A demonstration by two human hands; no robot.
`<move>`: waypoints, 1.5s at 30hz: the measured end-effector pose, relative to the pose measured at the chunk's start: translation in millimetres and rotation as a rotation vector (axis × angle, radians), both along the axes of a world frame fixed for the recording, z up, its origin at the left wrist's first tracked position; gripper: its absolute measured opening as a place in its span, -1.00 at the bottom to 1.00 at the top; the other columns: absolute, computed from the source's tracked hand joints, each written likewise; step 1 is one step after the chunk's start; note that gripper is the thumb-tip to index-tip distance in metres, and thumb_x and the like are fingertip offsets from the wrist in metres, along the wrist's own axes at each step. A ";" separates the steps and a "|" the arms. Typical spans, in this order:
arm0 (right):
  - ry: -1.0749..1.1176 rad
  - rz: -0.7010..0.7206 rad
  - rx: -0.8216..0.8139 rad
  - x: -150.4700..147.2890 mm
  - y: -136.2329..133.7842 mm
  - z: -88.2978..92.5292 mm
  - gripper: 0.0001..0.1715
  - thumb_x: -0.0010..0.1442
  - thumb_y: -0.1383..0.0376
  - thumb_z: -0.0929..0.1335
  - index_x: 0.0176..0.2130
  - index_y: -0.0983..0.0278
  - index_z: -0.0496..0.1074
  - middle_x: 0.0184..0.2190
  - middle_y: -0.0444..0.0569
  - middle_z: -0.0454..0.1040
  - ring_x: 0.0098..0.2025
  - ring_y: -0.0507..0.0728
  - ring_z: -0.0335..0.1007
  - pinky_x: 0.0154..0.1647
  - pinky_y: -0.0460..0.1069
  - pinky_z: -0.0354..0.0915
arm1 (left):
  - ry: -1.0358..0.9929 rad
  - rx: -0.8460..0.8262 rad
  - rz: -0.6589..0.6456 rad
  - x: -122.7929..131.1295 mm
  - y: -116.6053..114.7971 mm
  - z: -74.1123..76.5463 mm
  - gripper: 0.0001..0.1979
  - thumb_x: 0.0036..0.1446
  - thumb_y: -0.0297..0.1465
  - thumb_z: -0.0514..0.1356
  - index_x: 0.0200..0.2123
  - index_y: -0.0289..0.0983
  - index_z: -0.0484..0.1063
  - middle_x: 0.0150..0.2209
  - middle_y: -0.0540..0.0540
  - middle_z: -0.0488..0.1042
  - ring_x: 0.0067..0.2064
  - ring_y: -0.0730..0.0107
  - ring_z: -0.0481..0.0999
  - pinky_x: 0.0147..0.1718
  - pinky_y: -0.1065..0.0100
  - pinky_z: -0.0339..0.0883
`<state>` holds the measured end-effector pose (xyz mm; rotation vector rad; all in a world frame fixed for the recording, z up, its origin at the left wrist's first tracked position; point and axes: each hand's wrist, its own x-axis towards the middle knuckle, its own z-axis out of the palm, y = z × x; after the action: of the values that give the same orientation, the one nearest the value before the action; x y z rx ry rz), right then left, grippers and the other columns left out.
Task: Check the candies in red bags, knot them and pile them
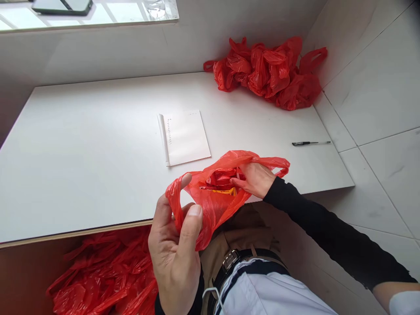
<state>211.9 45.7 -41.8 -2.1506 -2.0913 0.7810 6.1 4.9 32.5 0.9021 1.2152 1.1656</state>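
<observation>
A thin red plastic bag [213,214] is held at the table's front edge, its mouth spread wide. My left hand [179,249] grips the bag's left handle, with the index finger through the loop and the thumb in front. My right hand [257,177] reaches into the mouth from the right. Its thumb lies over a red packet [240,174]; the other fingertips are partly hidden. More shiny red packets [221,177] lie inside, along with a yellow packet [226,191]. The right handle [278,164] stands loose above my right wrist.
On the white table [82,153] lie an open notepad [187,135] and a black pen [308,143]. Several filled red bags [265,70] are heaped in the back right corner. Loose red bags [108,271] fill the space below the tabletop. A phone [62,5] rests on the ledge.
</observation>
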 end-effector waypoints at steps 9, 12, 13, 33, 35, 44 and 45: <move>0.337 -0.129 0.247 4.2 -8.3 8.5 -0.71 0.29 0.21 0.36 -0.03 0.26 0.29 -0.16 0.00 0.55 -0.21 0.17 0.52 -0.20 0.00 0.32 | 0.020 -0.030 0.038 3.4 -3.7 -2.4 -0.57 0.16 -0.33 0.34 0.12 -0.12 0.52 -0.11 -0.09 0.57 -0.22 0.39 0.59 -0.10 0.38 0.53; 0.221 -0.014 0.124 14.6 -15.5 12.8 -0.70 0.37 0.27 0.27 0.07 0.28 0.30 -0.20 0.04 0.57 -0.18 0.21 0.55 -0.23 0.02 0.32 | 0.034 -0.050 0.045 4.4 -5.5 -2.5 -0.57 0.15 -0.30 0.35 0.11 -0.13 0.52 -0.04 -0.14 0.58 -0.10 0.26 0.62 -0.07 0.34 0.54; 0.082 0.004 0.075 18.7 -17.8 14.4 -0.73 0.38 0.29 0.24 0.04 0.30 0.34 -0.26 0.06 0.57 -0.21 0.25 0.55 -0.29 0.03 0.29 | 0.036 -0.057 0.045 4.8 -5.8 -2.5 -0.57 0.15 -0.29 0.35 0.10 -0.13 0.52 -0.05 -0.14 0.58 -0.09 0.24 0.62 -0.06 0.33 0.54; -0.214 -0.042 0.246 17.2 -21.7 -1.8 -0.59 0.35 0.22 0.30 0.13 0.35 0.36 0.02 0.21 0.49 -0.02 0.35 0.47 -0.14 0.09 0.35 | 0.034 -0.043 0.053 9.0 -5.5 -1.3 -0.59 0.10 -0.29 0.38 0.05 -0.14 0.56 -0.19 -0.12 0.61 -0.17 0.22 0.65 -0.14 0.31 0.59; -0.217 -0.062 0.224 15.4 -22.9 -4.6 -0.70 0.34 0.23 0.29 -0.01 0.35 0.41 -0.06 0.21 0.50 -0.07 0.34 0.47 -0.18 0.08 0.34 | 0.027 -0.051 0.056 8.7 -5.7 -1.5 -0.61 0.10 -0.28 0.39 0.03 -0.12 0.58 -0.31 -0.07 0.58 -0.24 0.28 0.64 -0.15 0.33 0.59; -0.018 0.243 -0.003 41.0 -45.0 16.3 -0.76 0.29 0.35 0.33 -0.03 0.24 0.40 -0.09 0.06 0.49 -0.19 0.22 0.50 -0.32 0.00 0.27 | 0.036 0.022 0.011 5.2 -4.5 3.8 -0.62 0.15 -0.31 0.33 0.06 -0.09 0.57 -0.57 0.06 0.26 -0.55 0.50 0.35 -0.42 0.43 0.54; 0.005 0.257 -0.008 41.6 -45.6 16.8 -0.77 0.28 0.36 0.33 -0.04 0.24 0.40 -0.10 0.06 0.49 -0.18 0.22 0.50 -0.31 0.01 0.28 | 0.030 0.025 0.009 5.3 -4.4 4.7 -0.63 0.15 -0.31 0.33 0.06 -0.09 0.58 -0.57 0.06 0.25 -0.57 0.51 0.32 -0.44 0.43 0.53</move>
<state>253.5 0.2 -25.0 -1.9036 -2.3968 0.8132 11.3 0.5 37.3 0.9368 1.2325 1.1807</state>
